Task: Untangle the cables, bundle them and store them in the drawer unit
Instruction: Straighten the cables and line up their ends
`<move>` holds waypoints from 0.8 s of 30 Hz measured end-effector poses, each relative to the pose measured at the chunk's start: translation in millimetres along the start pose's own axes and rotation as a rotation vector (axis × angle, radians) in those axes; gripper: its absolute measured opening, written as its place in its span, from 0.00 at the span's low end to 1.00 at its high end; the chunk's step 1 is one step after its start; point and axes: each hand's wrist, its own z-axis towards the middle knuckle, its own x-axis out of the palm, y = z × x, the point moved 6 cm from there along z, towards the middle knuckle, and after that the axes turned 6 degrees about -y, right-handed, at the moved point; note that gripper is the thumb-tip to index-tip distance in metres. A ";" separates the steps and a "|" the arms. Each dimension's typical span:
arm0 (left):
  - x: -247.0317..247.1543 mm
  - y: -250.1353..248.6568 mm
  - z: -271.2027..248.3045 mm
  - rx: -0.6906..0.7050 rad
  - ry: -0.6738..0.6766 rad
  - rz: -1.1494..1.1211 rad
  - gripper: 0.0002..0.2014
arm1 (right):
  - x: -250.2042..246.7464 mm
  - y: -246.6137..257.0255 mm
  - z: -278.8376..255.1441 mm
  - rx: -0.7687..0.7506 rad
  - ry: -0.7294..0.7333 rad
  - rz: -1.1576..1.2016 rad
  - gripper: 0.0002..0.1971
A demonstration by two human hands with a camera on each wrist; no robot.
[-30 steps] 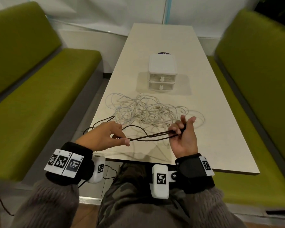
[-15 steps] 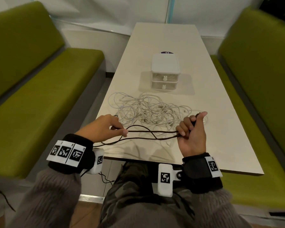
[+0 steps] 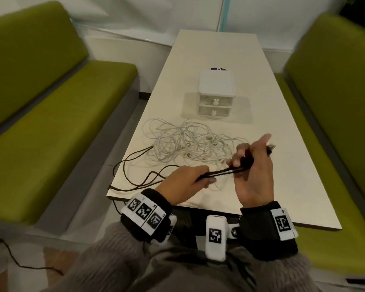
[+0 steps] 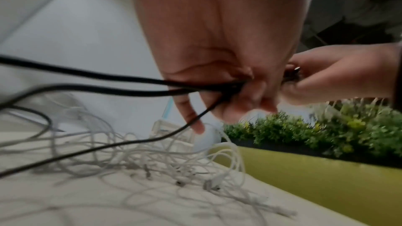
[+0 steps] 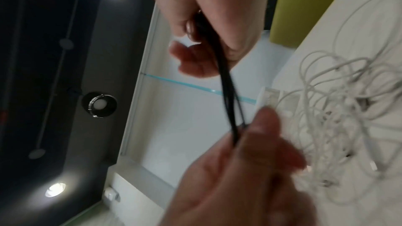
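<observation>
Folding black cable [image 3: 221, 172] into hank, head view: right hand [image 3: 253, 165] gripping gathered loops, left hand [image 3: 187, 180] pinching opposite bend at its 9 o'clock. Slack trailing off table [image 3: 282, 165] edge toward 8 o'clock. White cable tangle [image 3: 188, 142] lying at 12 o'clock, closed drawer unit [image 3: 216, 93] beyond.

Left wrist view: fingers [image 4: 193, 114] curling round three black strands. Cable looking light, limp, probably springy; best held at bends.

Right wrist view: fingers clamping strands; plug not identifiable.
</observation>
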 end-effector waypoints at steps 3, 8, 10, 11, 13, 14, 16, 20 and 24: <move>-14.8 -3.3 3.1 0.034 -0.077 -0.004 0.10 | 4.3 -17.1 -3.9 0.133 0.037 0.072 0.33; -15.7 -6.2 4.0 0.029 -0.108 0.042 0.14 | 17.0 -19.5 -5.1 0.232 0.090 0.324 0.30; -16.9 -7.7 5.5 0.023 -0.152 0.022 0.16 | 19.6 -17.8 -5.7 0.233 0.127 0.394 0.24; -16.9 -8.7 6.1 0.021 -0.163 0.016 0.17 | 19.5 -17.3 -5.9 0.213 0.138 0.386 0.20; -16.4 -8.9 6.6 0.021 -0.171 0.003 0.18 | 20.4 -17.2 -7.0 0.167 0.140 0.296 0.10; -16.0 -8.9 6.5 0.022 -0.172 -0.007 0.19 | 20.1 -17.3 -7.1 0.137 0.125 0.224 0.06; -15.4 -7.5 6.2 0.020 -0.168 -0.018 0.20 | 18.3 -16.6 -7.5 0.054 0.066 0.058 0.07; -12.4 -2.3 5.4 -0.004 -0.124 -0.026 0.18 | 17.4 -14.5 -6.9 -0.063 0.033 -0.115 0.09; -17.7 -20.3 7.3 0.034 -0.107 -0.199 0.07 | 20.6 -20.8 -8.4 -0.113 0.049 -0.252 0.11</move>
